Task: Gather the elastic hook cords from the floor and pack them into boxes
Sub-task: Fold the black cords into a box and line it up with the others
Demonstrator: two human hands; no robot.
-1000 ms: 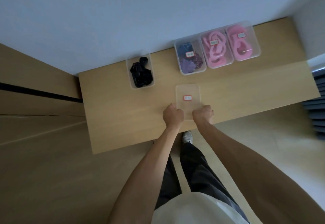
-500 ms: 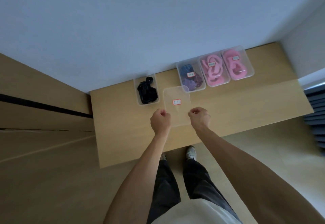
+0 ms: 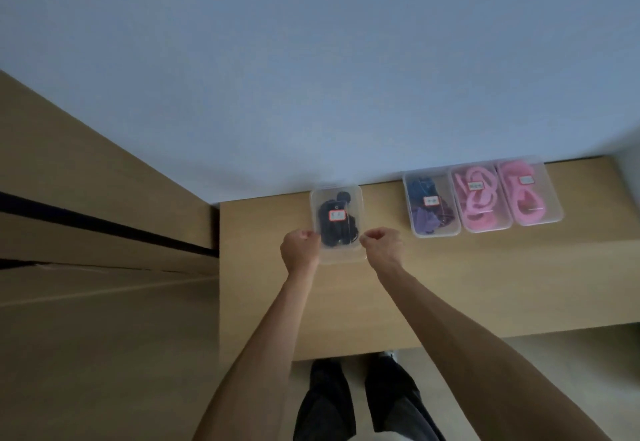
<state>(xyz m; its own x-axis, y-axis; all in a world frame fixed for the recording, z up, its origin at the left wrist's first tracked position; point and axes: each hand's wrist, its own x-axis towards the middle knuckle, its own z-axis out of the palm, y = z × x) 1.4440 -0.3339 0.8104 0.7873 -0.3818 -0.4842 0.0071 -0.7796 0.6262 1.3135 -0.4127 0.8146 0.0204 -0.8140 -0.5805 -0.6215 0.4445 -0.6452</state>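
Observation:
A clear plastic lid [image 3: 343, 254] with a red-edged label hovers over the clear box of black hook cords [image 3: 337, 224] at the back of the wooden table [image 3: 485, 285]. My left hand [image 3: 299, 248] pinches the lid's left edge and my right hand [image 3: 381, 245] pinches its right edge. The lid covers nearly all of the box, so the cords show only through the plastic.
Three lidded clear boxes stand in a row at the back right: blue and purple cords [image 3: 431, 210], pink cords [image 3: 479, 200], and more pink cords [image 3: 528, 195]. A white wall rises behind the table. Wooden furniture [image 3: 104, 233] borders the left side.
Both hands lifted the lid from the table's middle and carried it left and back, over the box of black cords.

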